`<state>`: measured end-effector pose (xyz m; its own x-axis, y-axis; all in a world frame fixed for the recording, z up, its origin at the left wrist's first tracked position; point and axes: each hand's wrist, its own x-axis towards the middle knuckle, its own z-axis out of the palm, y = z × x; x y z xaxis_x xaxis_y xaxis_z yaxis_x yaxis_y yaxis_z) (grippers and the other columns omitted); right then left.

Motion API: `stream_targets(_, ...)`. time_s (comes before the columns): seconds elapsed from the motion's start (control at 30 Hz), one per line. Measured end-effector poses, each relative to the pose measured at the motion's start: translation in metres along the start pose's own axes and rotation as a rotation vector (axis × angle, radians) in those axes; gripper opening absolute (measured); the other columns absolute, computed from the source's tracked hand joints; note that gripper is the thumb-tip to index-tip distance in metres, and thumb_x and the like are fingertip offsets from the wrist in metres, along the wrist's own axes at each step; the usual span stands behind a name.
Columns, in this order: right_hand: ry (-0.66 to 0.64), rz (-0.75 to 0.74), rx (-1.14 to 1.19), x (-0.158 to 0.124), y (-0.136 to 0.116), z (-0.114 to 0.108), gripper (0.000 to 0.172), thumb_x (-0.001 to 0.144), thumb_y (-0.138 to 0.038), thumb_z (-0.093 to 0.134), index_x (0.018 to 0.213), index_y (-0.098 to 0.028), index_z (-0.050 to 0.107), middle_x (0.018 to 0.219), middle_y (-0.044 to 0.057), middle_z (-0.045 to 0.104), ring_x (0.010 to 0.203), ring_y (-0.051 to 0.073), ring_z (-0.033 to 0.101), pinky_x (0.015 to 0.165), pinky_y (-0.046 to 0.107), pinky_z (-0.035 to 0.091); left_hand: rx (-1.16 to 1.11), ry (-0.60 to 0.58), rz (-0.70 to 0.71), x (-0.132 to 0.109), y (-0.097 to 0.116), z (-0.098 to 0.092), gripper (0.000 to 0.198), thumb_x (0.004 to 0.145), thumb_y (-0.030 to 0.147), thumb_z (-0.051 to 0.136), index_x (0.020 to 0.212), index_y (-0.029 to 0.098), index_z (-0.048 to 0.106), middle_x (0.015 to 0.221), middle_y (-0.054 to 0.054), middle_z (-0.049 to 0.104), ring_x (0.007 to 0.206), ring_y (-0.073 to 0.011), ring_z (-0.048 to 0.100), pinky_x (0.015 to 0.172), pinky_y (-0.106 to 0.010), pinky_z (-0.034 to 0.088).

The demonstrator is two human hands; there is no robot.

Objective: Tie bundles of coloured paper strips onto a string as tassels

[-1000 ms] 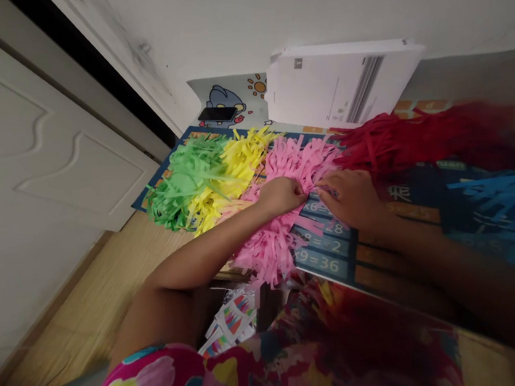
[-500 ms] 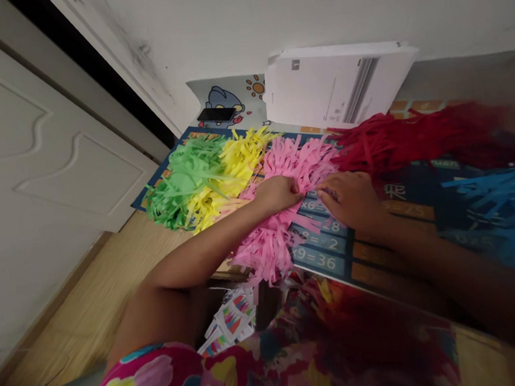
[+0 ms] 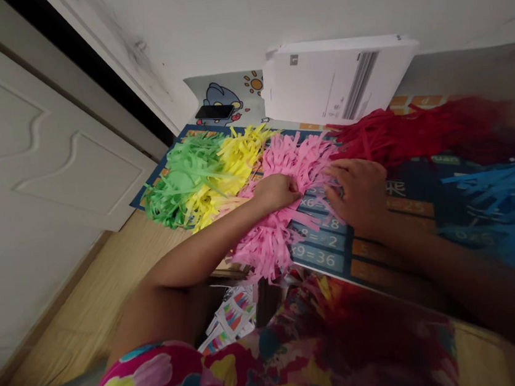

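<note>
A bundle of pink fringed paper strips [image 3: 268,247] runs across the table, bunched at its middle. My left hand [image 3: 276,191] is closed on that middle, thumb and fingers pressed together. To its right, my right hand [image 3: 359,194] is open beside the pink fringe, thumb and fingers apart; a few thin pink strands lie near its fingertips. Left of the pink bundle are yellow fringe [image 3: 243,151] and green fringe [image 3: 194,169]. Red fringe [image 3: 400,136] lies beyond my right hand, and blue fringe [image 3: 514,207] at the far right.
The table has a dark blue printed sheet [image 3: 323,260] with sums on it. A white box [image 3: 333,82] and a black phone [image 3: 215,111] are at the back by the wall. A white panelled door [image 3: 46,136] stands at left. Colourful printed papers [image 3: 232,317] lie below the table edge.
My right hand has opened from a pinch near the pink bundle's middle and moved slightly right and up. My left hand keeps its grip in nearly the same spot.
</note>
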<state>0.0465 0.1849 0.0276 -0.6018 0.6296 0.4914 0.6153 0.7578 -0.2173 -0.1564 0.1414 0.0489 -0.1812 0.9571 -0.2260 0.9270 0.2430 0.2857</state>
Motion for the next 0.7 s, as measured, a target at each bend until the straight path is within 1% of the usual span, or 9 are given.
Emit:
stream_targets(0.07,-0.006,-0.033,0.022,-0.003,0.001,0.004,0.029,0.093,-0.031,0.051,0.115,-0.019,0.065,0.123,0.013,0.064,0.116,0.030,0.052,0.103,0.047,0.027,0.001,-0.006,0.008,0.000,0.003,0.001,0.022,0.077,0.042,0.067,0.086,0.026,0.078,0.080,-0.003,0.074,0.081,-0.0223,0.068,0.068,-0.029,0.046)
stream_targets(0.17,0.019,-0.073,0.056,-0.007,0.001,0.010,0.025,0.092,-0.029,0.055,0.112,-0.019,0.067,0.121,0.012,0.066,0.113,0.029,0.053,0.102,0.047,0.028,0.033,-0.012,0.027,-0.001,0.009,0.002,0.020,0.077,0.038,0.064,0.085,0.026,0.079,0.081,-0.003,0.075,0.082,-0.0225,0.068,0.068,-0.029,0.047)
stream_targets(0.27,0.039,-0.098,0.065,-0.009,0.002,0.011,0.023,0.093,-0.029,0.055,0.109,-0.019,0.068,0.120,0.011,0.067,0.112,0.028,0.054,0.101,0.046,0.028,0.074,-0.008,0.054,-0.001,0.012,0.004,0.020,0.076,0.036,0.064,0.084,0.025,0.079,0.080,-0.004,0.074,0.082,-0.0229,0.068,0.068,-0.029,0.046)
stream_targets(0.37,0.061,-0.112,0.060,-0.011,0.002,0.007,0.022,0.093,-0.029,0.055,0.108,-0.018,0.068,0.118,0.011,0.068,0.110,0.028,0.055,0.099,0.045,0.029,0.039,-0.001,0.081,0.001,0.007,0.003,0.021,0.074,0.035,0.065,0.084,0.022,0.078,0.076,-0.003,0.072,0.076,-0.0202,0.066,0.066,-0.027,0.043)
stream_targets(0.47,0.080,-0.121,0.047,-0.014,0.001,0.004,0.022,0.094,-0.029,0.055,0.104,-0.017,0.070,0.110,0.011,0.070,0.102,0.028,0.058,0.093,0.044,0.032,-0.156,-0.013,0.115,0.005,-0.008,-0.002,0.020,0.077,0.032,0.063,0.078,0.017,0.076,0.067,0.000,0.067,0.064,-0.0139,0.059,0.060,-0.023,0.038)
stream_targets(0.5,0.071,-0.145,0.052,-0.014,0.000,0.005,0.023,0.095,-0.029,0.054,0.104,-0.017,0.071,0.107,0.011,0.071,0.100,0.028,0.058,0.091,0.043,0.033,-0.237,-0.018,0.129,0.006,-0.014,-0.003,0.020,0.077,0.031,0.062,0.075,0.016,0.074,0.063,0.002,0.063,0.061,-0.0118,0.056,0.059,-0.022,0.036)
stream_targets(0.57,0.014,-0.249,0.090,-0.012,-0.002,0.010,0.025,0.096,-0.026,0.050,0.105,-0.014,0.071,0.105,0.011,0.071,0.099,0.026,0.059,0.090,0.040,0.037,-0.383,-0.030,0.148,0.008,-0.024,-0.007,0.019,0.077,0.029,0.061,0.070,0.013,0.070,0.058,0.004,0.057,0.055,-0.0087,0.049,0.056,-0.021,0.034)
stream_targets(0.63,-0.082,-0.386,0.127,-0.008,-0.008,0.018,0.029,0.096,-0.019,0.047,0.110,-0.011,0.070,0.110,0.012,0.071,0.102,0.025,0.060,0.091,0.038,0.039,-0.479,-0.037,0.148,0.009,-0.029,-0.011,0.018,0.075,0.027,0.062,0.065,0.013,0.066,0.055,0.005,0.054,0.053,-0.0073,0.045,0.056,-0.021,0.033)
stream_targets(0.7,-0.187,-0.504,0.105,0.000,-0.016,0.026,0.031,0.095,-0.013,0.044,0.114,-0.009,0.069,0.116,0.013,0.070,0.106,0.025,0.060,0.095,0.038,0.040,-0.521,-0.032,0.144,0.009,-0.029,-0.016,0.018,0.073,0.026,0.061,0.061,0.014,0.061,0.054,0.006,0.051,0.052,-0.0071,0.044,0.056,-0.021,0.033)
